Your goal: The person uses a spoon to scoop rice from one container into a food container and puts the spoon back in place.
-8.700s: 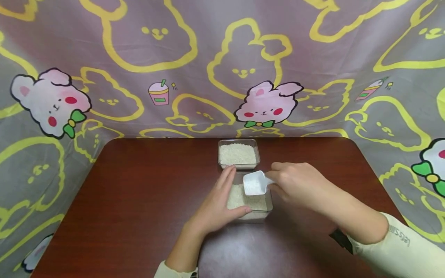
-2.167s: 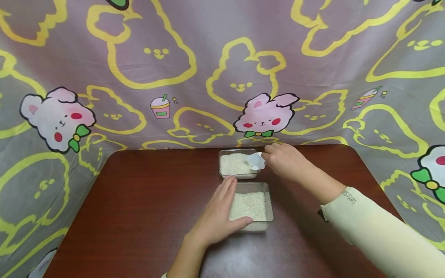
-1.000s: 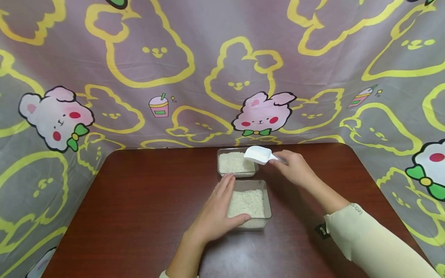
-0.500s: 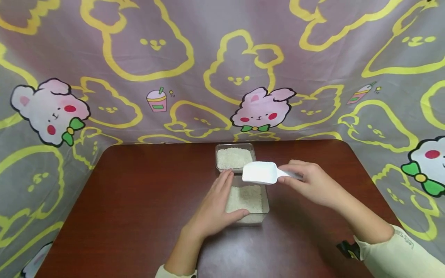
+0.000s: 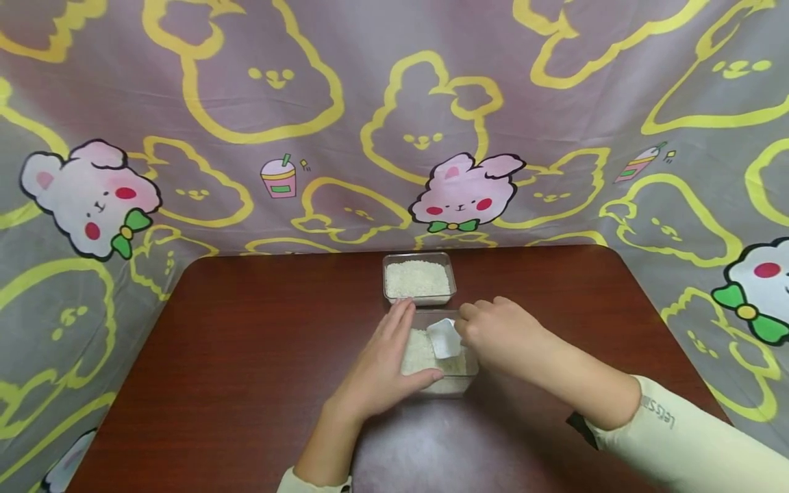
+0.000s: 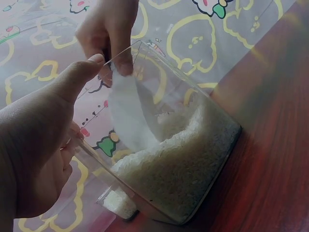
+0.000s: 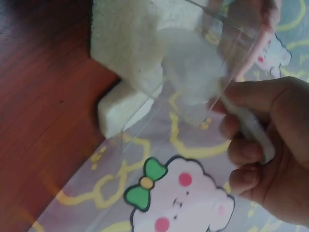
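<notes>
In the head view my right hand (image 5: 502, 335) grips the handle of a white scoop (image 5: 445, 339). The scoop's bowl is tipped down into the rice of the nearer clear container (image 5: 446, 387), and in the left wrist view the scoop (image 6: 130, 113) meets the rice (image 6: 169, 164). Spread along the left side of that container, my left hand (image 5: 379, 370) rests on it, fingers extended towards the far corner and thumb on the near rim. The right wrist view shows fingers curled round the scoop handle (image 7: 251, 128).
A second clear container (image 5: 419, 300), also holding rice, stands just behind the nearer one. Both are on a dark red-brown table (image 5: 259, 356). A patterned curtain (image 5: 357, 68) hangs behind the table and at its sides.
The right hand has brought the scoop from above the rear container to the nearer one and lowered it into the rice, tilting it downward. The left hand has stayed on the nearer container.
</notes>
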A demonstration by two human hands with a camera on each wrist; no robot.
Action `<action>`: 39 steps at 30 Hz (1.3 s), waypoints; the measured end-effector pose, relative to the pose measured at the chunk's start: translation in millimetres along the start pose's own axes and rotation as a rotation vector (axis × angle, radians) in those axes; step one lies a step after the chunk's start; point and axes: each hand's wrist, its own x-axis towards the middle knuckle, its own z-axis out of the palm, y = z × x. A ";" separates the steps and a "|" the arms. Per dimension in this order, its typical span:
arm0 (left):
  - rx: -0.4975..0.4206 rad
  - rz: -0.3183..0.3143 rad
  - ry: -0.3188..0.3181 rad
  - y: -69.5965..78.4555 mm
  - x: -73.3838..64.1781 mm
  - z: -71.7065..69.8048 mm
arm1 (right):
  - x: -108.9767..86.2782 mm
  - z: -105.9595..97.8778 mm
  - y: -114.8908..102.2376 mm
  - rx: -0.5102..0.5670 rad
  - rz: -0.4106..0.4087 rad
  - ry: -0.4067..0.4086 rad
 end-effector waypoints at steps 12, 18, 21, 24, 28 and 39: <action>0.003 0.032 -0.003 1.3 -0.2 0.6 | 32.0 27.6 -26.0 -0.022 0.013 -0.124; 0.009 0.033 0.004 0.7 -0.3 -0.6 | 37.8 27.8 -31.4 -0.054 0.055 -0.163; 0.013 0.029 0.004 -0.3 -0.6 0.2 | 39.2 27.4 -35.0 -0.061 0.085 -0.220; 0.015 0.022 -0.002 -0.6 -1.0 1.5 | 39.6 28.7 -37.3 -0.051 0.105 -0.272; 0.007 0.020 0.000 -1.0 -1.7 2.7 | 38.1 33.3 -34.6 -0.004 0.095 -0.267; 0.014 0.030 0.002 -1.3 -0.8 2.2 | 26.7 34.6 -22.6 0.060 -0.044 -0.052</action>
